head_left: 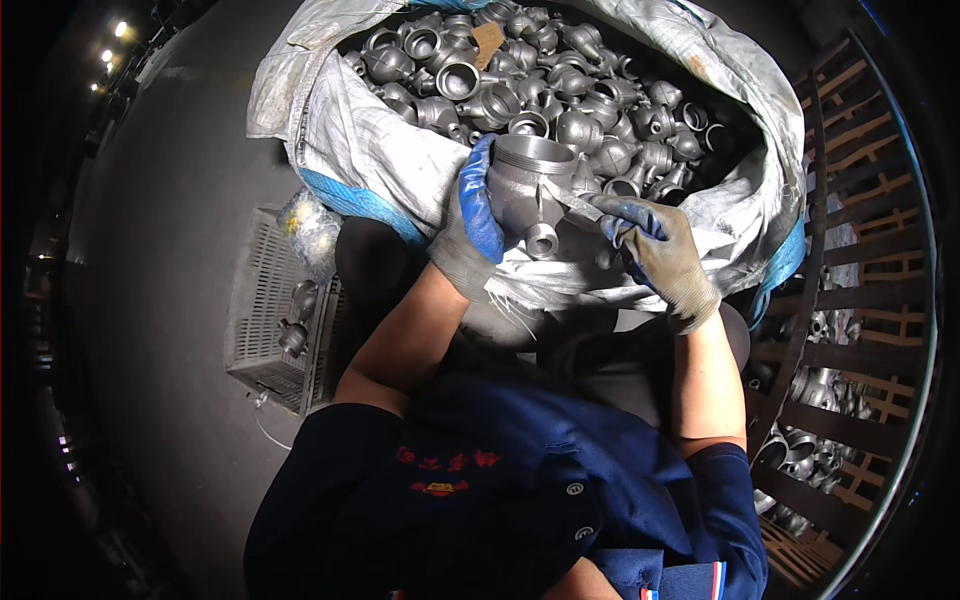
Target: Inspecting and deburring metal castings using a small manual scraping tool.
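A grey metal valve body (520, 195) with a wide threaded mouth and a small side spout is held up over the near rim of the sack. My left hand (472, 225), in a grey and blue coated glove, is closed around its left side. My right hand (655, 245), gloved the same way, grips a flat, narrow metal hand tool (572, 200). The tool's end reaches the right side of the valve body, near the spout. Whether it is a file or a scraper I cannot tell.
A large white woven sack (360, 160) with blue straps holds many similar castings (600, 130) and a cardboard scrap (487, 45). At left stands a grey plastic crate (262, 300) with a plastic bag (310, 232) and a few castings. A slatted metal cage (850, 300) with more castings rises at right.
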Demonstrator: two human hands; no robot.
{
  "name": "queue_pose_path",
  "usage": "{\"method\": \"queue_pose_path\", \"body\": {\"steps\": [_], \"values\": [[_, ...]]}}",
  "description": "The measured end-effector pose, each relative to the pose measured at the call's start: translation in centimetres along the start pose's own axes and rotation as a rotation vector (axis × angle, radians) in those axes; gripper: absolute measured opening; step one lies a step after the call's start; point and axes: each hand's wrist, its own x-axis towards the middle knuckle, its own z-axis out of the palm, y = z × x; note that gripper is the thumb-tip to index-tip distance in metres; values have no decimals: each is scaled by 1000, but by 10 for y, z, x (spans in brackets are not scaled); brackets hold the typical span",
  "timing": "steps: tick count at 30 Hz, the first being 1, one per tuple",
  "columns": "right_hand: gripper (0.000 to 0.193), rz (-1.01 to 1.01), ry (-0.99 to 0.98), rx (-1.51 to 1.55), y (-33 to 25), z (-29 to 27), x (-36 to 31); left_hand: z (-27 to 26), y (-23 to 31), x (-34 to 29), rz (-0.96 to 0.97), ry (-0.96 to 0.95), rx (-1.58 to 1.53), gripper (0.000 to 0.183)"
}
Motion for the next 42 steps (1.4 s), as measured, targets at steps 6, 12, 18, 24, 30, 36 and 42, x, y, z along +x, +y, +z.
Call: {"method": "queue_pose_path", "body": {"steps": [6, 12, 18, 24, 30, 36, 42], "values": [[23, 108, 3, 104, 5, -1, 2, -3, -1, 1, -21, -4, -42, 38], [23, 24, -6, 38, 5, -2, 3, -4, -2, 0, -138, 6, -130, 39], [24, 19, 50, -156, 0, -4, -1, -7, -4, 0, -3, -59, 104, 40], [28, -138, 153, -198, -8, 3, -8, -8, -4, 2, -25, -51, 43, 43], [35, -346, 278, -560, -18, 11, -12, -7, -8, 3, 16, -59, 114, 45], [47, -435, 311, -956, -24, 8, -21, -9, -10, 4, 187, -68, 563, 47], [45, -356, 301, -758, -21, 4, -18, -3, -10, 0, 102, -88, 339, 44]]}}
